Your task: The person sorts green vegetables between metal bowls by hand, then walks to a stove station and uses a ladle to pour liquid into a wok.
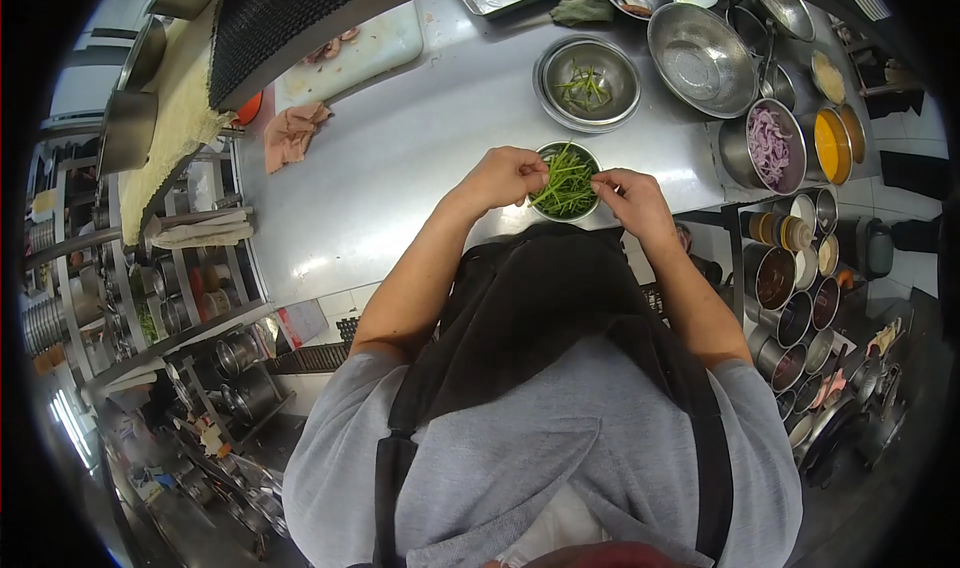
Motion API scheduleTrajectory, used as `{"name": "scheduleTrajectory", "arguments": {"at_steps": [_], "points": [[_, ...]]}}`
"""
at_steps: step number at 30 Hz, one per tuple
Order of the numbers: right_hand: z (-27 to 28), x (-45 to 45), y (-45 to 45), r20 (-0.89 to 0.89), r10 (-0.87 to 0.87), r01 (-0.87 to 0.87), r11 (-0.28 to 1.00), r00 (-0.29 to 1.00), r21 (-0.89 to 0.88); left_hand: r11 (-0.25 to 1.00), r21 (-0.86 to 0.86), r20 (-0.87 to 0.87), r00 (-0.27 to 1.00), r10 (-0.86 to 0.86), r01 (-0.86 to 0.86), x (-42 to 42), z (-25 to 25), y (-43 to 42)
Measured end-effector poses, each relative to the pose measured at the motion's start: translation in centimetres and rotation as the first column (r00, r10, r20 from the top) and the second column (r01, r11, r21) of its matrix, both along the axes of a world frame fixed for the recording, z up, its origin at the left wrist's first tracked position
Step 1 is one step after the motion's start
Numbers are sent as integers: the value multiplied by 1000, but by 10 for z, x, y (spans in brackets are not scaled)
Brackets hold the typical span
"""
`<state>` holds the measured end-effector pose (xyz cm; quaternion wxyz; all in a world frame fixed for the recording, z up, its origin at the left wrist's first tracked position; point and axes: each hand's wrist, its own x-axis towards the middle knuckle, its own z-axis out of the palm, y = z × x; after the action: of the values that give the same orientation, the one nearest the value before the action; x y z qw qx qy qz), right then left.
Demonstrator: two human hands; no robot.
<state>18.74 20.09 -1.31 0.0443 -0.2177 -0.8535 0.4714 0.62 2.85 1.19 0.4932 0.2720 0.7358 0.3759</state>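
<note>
Thin green beans (566, 184), or cut stalks much like them, fill a small metal bowl (541, 211) at the front edge of the steel counter. My left hand (510, 178) is at the bowl's left side, thumb and fingers pinched together against the greens. From the right, my right hand (632, 200) pinches at the greens near the rim. What exactly lies between the fingertips of each hand is too small to make out. Just beyond, a wider metal bowl (624, 86), stacked in another, holds a few loose green pieces (584, 90).
A large metal bowl (690, 30) sits back right, near a pot of sliced purple onion (769, 146) and an orange-filled container (830, 146). At left lie a pinkish cloth (294, 135) and a white cutting board (385, 53). A metal tray (490, 0) is at the back.
</note>
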Motion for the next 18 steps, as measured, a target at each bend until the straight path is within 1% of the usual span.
{"name": "scheduleTrajectory", "arguments": {"at_steps": [1,3,4,6,7,9,10,12,13,15,16,18], "points": [[1,-2,0,0,3,-3,1000,1000,3,1000,3,0,1000,3,-3,0,-3,-2],[0,-6,-2,70,-40,50,987,997,-154,994,68,218,974,64,-81,1,-7,-4],[0,-7,-4,71,-36,47,987,997,-153,994,70,219,973,67,-84,2,-7,-5],[0,-11,-7,-34,-45,38,983,998,-177,992,95,276,959,58,-88,2,-7,-7],[2,-13,-10,-33,-40,34,984,999,-176,991,96,278,959,63,-92,2,-5,-7],[8,-17,-14,-161,-51,16,977,986,-214,990,91,340,937,75,-112,2,1,-6],[6,-18,-13,-160,-48,13,977,986,-212,989,93,341,937,76,-115,2,1,-6],[1,-19,-10,-35,16,-27,934,999,-357,988,105,345,936,70,-113,1,1,-6],[1,-19,-9,-35,16,-28,934,999,-356,988,106,345,936,70,-113,1,1,-6],[2,-19,-7,38,19,-9,968,999,-249,986,106,336,938,84,-126,1,1,-6],[1,-19,-6,38,19,-9,969,999,-249,986,107,336,938,84,-127,1,-1,-6],[1,-18,-5,27,61,-57,988,998,-144,982,129,341,936,86,-137,0,-7,-7]]}}
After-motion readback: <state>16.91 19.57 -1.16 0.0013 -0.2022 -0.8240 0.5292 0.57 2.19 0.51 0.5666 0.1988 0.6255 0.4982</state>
